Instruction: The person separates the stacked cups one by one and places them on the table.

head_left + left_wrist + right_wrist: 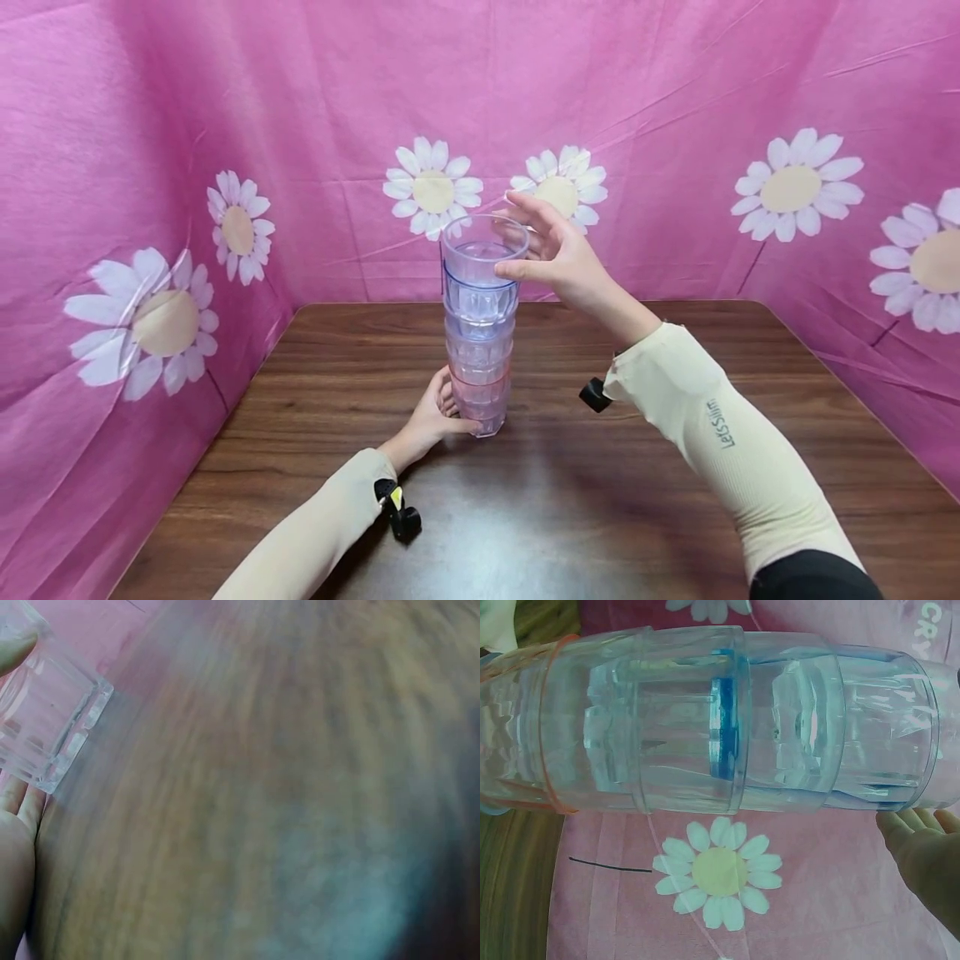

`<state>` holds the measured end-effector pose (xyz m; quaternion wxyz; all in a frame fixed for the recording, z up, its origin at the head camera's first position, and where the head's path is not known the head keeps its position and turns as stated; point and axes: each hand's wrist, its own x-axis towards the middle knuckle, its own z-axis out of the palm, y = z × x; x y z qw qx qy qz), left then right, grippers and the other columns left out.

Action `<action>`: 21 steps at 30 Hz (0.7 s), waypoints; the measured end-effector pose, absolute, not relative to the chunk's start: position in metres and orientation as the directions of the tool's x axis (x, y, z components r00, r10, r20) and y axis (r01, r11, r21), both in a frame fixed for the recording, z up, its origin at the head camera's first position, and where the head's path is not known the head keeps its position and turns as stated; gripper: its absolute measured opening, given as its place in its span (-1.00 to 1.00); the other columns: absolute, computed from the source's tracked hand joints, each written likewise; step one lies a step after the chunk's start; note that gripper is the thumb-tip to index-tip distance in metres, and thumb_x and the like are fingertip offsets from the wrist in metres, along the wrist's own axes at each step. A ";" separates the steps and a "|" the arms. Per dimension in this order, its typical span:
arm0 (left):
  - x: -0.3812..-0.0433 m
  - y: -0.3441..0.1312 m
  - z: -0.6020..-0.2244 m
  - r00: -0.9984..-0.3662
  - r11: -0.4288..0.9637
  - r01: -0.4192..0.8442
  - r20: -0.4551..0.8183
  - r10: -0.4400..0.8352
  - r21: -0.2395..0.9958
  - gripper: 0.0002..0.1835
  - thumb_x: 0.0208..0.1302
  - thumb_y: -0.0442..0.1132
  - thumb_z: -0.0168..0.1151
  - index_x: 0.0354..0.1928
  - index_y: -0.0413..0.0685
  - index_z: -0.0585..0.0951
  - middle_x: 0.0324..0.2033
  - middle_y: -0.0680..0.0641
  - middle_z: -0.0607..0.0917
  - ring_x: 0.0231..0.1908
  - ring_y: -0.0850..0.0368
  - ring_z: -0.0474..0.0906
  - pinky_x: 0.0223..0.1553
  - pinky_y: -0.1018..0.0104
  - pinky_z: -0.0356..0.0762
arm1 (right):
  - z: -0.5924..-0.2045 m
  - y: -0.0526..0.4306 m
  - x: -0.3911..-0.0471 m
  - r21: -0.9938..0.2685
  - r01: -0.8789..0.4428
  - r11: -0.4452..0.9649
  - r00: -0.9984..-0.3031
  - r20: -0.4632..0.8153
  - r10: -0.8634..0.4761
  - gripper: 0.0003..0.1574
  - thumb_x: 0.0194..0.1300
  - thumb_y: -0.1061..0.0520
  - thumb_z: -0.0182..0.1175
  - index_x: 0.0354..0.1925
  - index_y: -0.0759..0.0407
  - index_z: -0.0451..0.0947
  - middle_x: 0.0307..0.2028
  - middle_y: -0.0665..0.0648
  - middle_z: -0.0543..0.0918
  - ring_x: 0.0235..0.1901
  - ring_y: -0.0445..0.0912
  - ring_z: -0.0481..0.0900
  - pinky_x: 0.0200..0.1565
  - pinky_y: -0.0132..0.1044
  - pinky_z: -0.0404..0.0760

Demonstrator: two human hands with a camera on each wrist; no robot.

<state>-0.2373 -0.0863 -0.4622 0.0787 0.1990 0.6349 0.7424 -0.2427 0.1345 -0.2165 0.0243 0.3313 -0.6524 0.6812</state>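
Note:
A tall stack of clear ribbed plastic cups [480,333], some with blue or red-orange rims, stands nearly upright over the table. My left hand [431,425] grips the stack low down, its thumb across the near side of the bottom cup [56,712] and its fingers on the far side. The right hand [558,254] is spread beside the top cup [487,271]. Its thumb lies in front of that cup and its fairly straight fingers reach behind, near the rim. In the right wrist view the fingers [919,829] meet the cup's edge near the top of the stack.
The brown wood-grain table [337,358] lies under both arms. Pink cloth [330,125] with large white daisies hangs round the back and sides. A small black camera [596,395] sits at the right wrist, and another camera [405,523] at the left wrist.

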 end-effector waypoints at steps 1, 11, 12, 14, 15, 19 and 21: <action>-0.237 -0.086 -0.462 -0.910 -0.179 0.135 0.193 0.368 0.975 0.12 -0.21 -0.66 0.45 0.43 -0.32 0.04 0.18 -0.27 0.54 0.11 0.09 0.52 0.25 0.18 0.41 | -0.216 0.134 -0.243 -0.873 -0.462 -0.155 -0.778 0.483 -0.401 0.07 0.07 0.59 0.15 0.49 0.40 -0.03 0.39 0.40 0.26 0.39 0.16 0.27 0.35 -0.10 0.34; -0.238 -0.085 -0.464 -0.910 -0.197 0.133 0.199 0.363 0.971 -0.03 -0.21 -0.70 0.40 0.33 -0.32 0.19 0.20 -0.29 0.52 0.16 0.01 0.50 0.31 0.14 0.36 | -0.215 0.134 -0.249 -0.871 -0.473 -0.137 -0.759 0.481 -0.438 0.10 0.04 0.59 0.18 0.49 0.40 -0.05 0.37 0.45 0.29 0.36 0.19 0.30 0.39 -0.09 0.27; -0.238 -0.085 -0.464 -0.910 -0.197 0.134 0.199 0.363 0.971 -0.06 -0.21 -0.70 0.40 0.31 -0.32 0.21 0.20 -0.28 0.53 0.17 0.00 0.49 0.31 0.13 0.36 | -0.215 0.134 -0.249 -0.870 -0.475 -0.133 -0.761 0.482 -0.434 0.09 0.04 0.59 0.18 0.49 0.40 -0.03 0.37 0.45 0.30 0.36 0.19 0.31 0.38 -0.08 0.28; -0.238 -0.085 -0.464 -0.912 -0.192 0.132 0.196 0.361 0.972 -0.09 -0.20 -0.70 0.39 0.28 -0.31 0.24 0.18 -0.27 0.54 0.17 0.00 0.49 0.32 0.11 0.35 | -0.215 0.133 -0.250 -0.870 -0.474 -0.134 -0.764 0.482 -0.428 0.08 0.03 0.60 0.18 0.48 0.40 -0.01 0.36 0.46 0.31 0.35 0.21 0.31 0.37 -0.06 0.31; -0.237 -0.085 -0.464 -0.913 -0.191 0.131 0.193 0.358 0.973 -0.11 -0.20 -0.70 0.40 0.27 -0.31 0.25 0.17 -0.26 0.55 0.17 0.00 0.49 0.33 0.10 0.34 | -0.215 0.132 -0.250 -0.871 -0.472 -0.136 -0.766 0.481 -0.427 0.07 0.03 0.60 0.19 0.47 0.40 0.01 0.35 0.46 0.31 0.34 0.21 0.32 0.37 -0.05 0.32; -0.235 -0.087 -0.463 -0.918 -0.180 0.127 0.184 0.351 0.975 -0.16 -0.20 -0.68 0.41 0.22 -0.31 0.30 0.12 -0.22 0.59 0.15 0.00 0.50 0.35 0.04 0.30 | -0.215 0.130 -0.250 -0.874 -0.461 -0.152 -0.773 0.480 -0.414 0.07 -0.01 0.63 0.20 0.45 0.40 0.05 0.35 0.45 0.33 0.33 0.21 0.33 0.35 -0.04 0.34; -0.235 -0.088 -0.463 -0.919 -0.175 0.131 0.185 0.348 0.976 -0.18 -0.21 -0.67 0.42 0.20 -0.30 0.32 0.10 -0.20 0.59 0.13 0.01 0.51 0.35 0.00 0.29 | -0.214 0.129 -0.251 -0.873 -0.457 -0.169 -0.777 0.485 -0.403 0.06 -0.01 0.63 0.21 0.45 0.39 0.08 0.34 0.44 0.34 0.33 0.19 0.35 0.33 -0.04 0.37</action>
